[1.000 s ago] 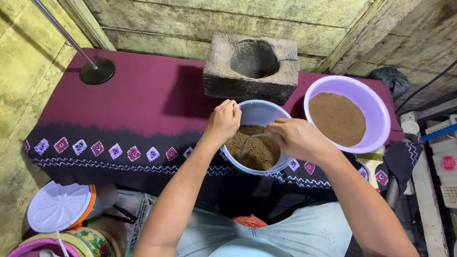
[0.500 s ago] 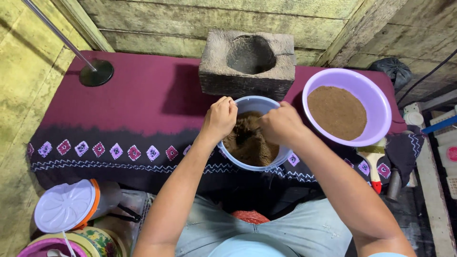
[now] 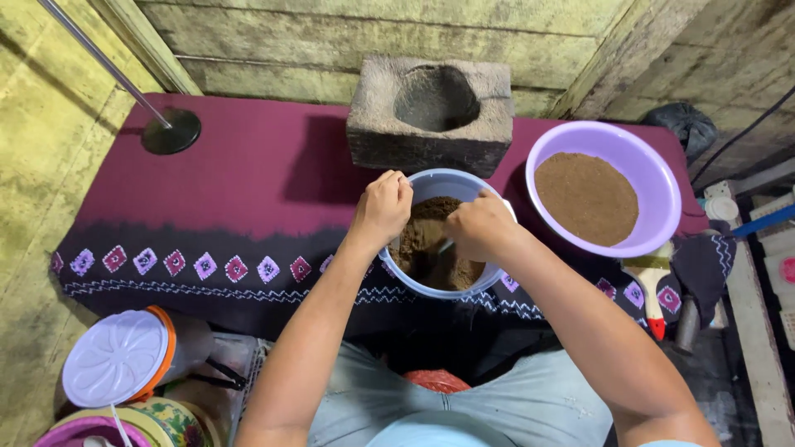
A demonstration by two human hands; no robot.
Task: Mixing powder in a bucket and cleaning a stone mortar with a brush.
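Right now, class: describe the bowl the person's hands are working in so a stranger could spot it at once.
Find the maroon cloth covering the table, then the grey stone block with a hollow at its back edge. Directly in front of it sits a pale blue bowl of clumpy dark brown powder. Unlike the larger purple bowl beside it, both hands reach into it.

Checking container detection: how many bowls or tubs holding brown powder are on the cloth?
2. The pale blue tub sits under both hands at the cloth's front edge; the purple bowl stands to its right. None seem hidden.
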